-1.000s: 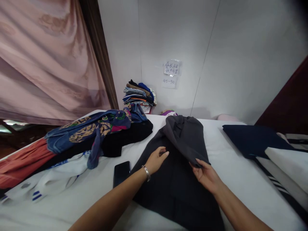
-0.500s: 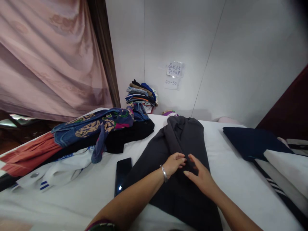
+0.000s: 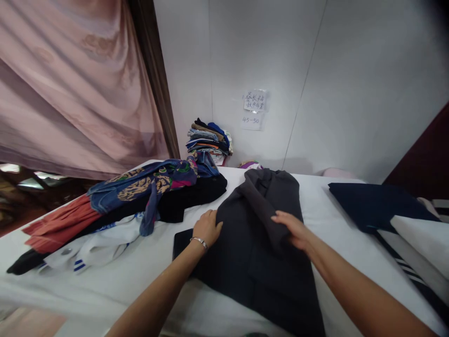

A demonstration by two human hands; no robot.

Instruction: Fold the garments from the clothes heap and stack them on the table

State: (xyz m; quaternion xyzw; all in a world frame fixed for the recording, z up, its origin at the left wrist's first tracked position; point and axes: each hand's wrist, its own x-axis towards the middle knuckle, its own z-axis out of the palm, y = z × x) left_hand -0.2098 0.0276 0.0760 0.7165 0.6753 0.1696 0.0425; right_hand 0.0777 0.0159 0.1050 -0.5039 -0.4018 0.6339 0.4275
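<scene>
Nearby: phone [image 3: 181, 238] (partly behind left forearm [image 3: 164, 286]), strewn clothes [image 3: 136, 189]; right hand [image 3: 293, 229] pinching dark garment [image 3: 245, 243], left hand [image 3: 206, 228] grip unclear.

The left forearm [image 3: 154, 290] covers the lower part of the smartphone [image 3: 181, 239], and the bottom edge crops both that forearm and the dark grey garment [image 3: 252, 267]. Some fingers of the right hand [image 3: 296, 231] are hidden, so its grip cannot be made out. Behind the tabletop [image 3: 105, 295], a purple-and-white item [image 3: 250, 165] is mostly concealed. The right edge cuts off the striped garment [image 3: 409, 271]; the left edge, the pink curtain [image 3: 70, 84].
</scene>
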